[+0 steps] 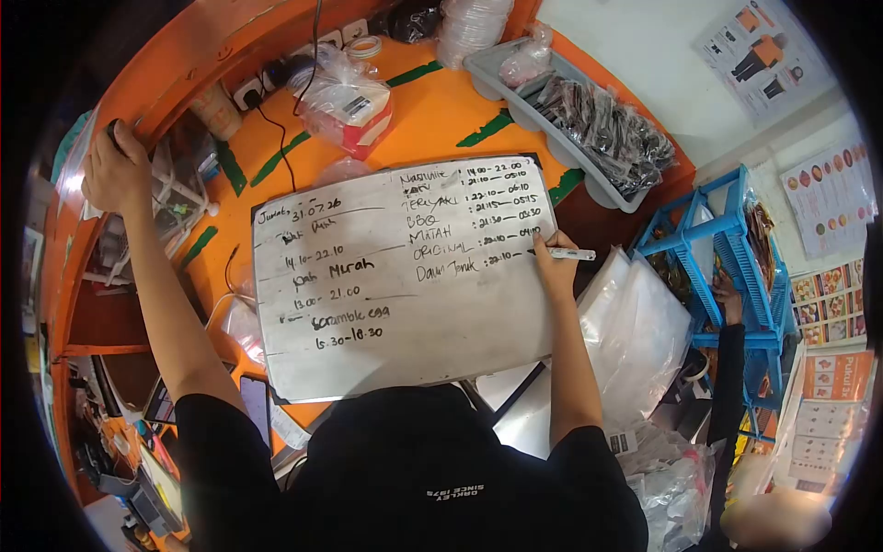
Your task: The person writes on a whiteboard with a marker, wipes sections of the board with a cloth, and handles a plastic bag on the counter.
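A whiteboard (441, 331) with handwritten black words and times lies across the orange counter in front of me. My right hand (556, 267) is closed around a white marker (578, 254) at the board's right side, with the writing end close to the last line of times. My left hand (115, 170) is raised at the far left by the orange frame (152, 69). Its fingers are curled round a small dark object (114, 136) whose kind I cannot tell.
Behind the board are a red-and-white box in plastic (354, 115) and a grey tray (589, 170) of wrapped black packets. Clear plastic bags (635, 322) lie right of it. Another person's hand (727, 299) reaches to a blue rack (736, 248). A phone (255, 405) lies at lower left.
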